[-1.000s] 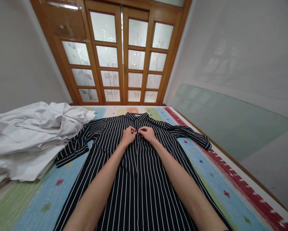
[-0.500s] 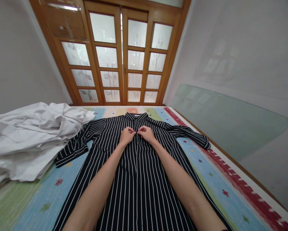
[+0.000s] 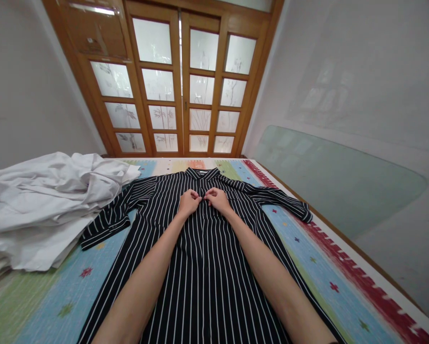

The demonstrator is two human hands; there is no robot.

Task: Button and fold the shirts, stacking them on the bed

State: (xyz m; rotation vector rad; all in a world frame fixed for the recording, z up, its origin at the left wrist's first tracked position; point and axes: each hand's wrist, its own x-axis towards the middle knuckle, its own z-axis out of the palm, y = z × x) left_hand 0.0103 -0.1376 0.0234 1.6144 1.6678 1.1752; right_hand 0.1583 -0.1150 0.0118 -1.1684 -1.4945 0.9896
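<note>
Barely anything has moved since a second ago: both my hands stay at the same spot on the chest, with only a slight drift of the view. I have a black-and-white striped collared shirt [image 3: 205,272] laid out flat, front up, on a multicoloured patterned cover [image 3: 42,306], its collar [image 3: 202,174] pointing away from me. My left hand [image 3: 190,202] and right hand [image 3: 217,199] meet at the front placket below the collar, each pinching the fabric between thumb and fingertips, nearly touching; whether a button sits between them is too small to tell. One sleeve [image 3: 108,220] spreads to my left, against a crumpled heap of white cloth [image 3: 49,200]; the other sleeve [image 3: 286,200] reaches right, its cuff by the cover's red border. Beyond the cover stand wood-framed doors [image 3: 181,110] with frosted panes.
</note>
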